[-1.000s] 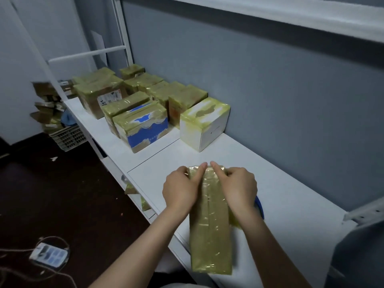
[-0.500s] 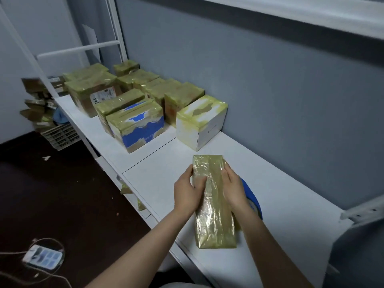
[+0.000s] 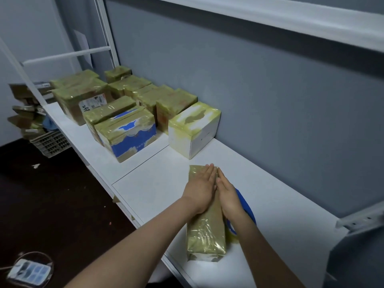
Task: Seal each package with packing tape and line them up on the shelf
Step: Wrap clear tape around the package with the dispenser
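Both palms down: your left hand and right hand press flat, fingers straight, on the taped package lying near the front edge of the white shelf. What looks like a blue tape roll sits beside it, partly hidden; sealed boxes stand beyond.

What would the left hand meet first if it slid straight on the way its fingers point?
The left hand lies flat on the taped package. Beyond is bare shelf, then probably the white box at its near corner, or the grey wall beside it; depth unclear.
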